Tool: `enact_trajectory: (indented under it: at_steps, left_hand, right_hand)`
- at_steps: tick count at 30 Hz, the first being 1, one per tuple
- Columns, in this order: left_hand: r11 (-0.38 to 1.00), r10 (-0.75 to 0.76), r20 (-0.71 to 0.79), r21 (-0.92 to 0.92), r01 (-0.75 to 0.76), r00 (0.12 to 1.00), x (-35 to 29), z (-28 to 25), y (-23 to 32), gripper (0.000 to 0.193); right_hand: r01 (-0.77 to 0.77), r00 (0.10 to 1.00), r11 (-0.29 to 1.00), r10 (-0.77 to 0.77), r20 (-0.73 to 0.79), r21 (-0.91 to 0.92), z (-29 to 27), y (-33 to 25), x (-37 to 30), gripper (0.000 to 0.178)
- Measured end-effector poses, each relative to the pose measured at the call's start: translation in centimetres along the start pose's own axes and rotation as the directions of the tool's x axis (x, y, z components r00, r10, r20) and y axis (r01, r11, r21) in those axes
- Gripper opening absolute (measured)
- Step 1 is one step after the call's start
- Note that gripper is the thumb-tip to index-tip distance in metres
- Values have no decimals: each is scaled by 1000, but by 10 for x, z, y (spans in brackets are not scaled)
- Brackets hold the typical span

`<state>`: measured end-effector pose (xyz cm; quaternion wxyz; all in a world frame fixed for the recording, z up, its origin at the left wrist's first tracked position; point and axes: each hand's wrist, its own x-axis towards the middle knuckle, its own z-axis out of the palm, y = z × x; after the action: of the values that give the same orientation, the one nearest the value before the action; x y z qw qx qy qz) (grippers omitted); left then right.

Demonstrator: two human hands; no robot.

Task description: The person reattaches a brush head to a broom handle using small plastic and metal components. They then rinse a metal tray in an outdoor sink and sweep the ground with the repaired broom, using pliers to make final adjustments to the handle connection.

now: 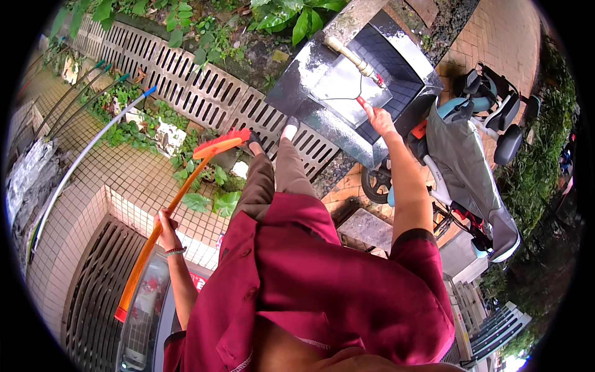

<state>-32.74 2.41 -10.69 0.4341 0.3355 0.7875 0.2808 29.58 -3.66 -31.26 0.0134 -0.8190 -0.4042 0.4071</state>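
My left hand (166, 229) is wrapped round the orange handle of a broom (152, 245). The broom slants up and away, its red-orange bristle head (220, 146) raised beside my feet. At the far right, my right hand (379, 118) grips the red handle of what looks like a metal dustpan (338, 84). Thin wire arms spread from that handle over the shiny pan, which lies over a dark tiled sink (403, 68). A pale tap pipe (353, 57) with a red valve handle reaches over the pan.
A slotted drain cover (204, 87) runs past my feet. A covered stroller or scooter (465, 149) stands right of the sink. Several long poles (93, 93) lean at the left, near a metal grating (99, 285) and a clear bin (145, 310). Plants border the drain.
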Motion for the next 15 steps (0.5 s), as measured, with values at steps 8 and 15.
enact_trajectory:
  at_steps: [8,15]
  left_hand:
    - [999,-38,-4,13,38,999,-1,-3,-12,24]
    - [998,-43,-5,47,43,999,-3,3,-17,24]
  right_hand:
    - [1,998,1000,-2,-69,-11,0,14,4,56]
    - [-138,973,967,173,-153,216,-39,55,-28,54]
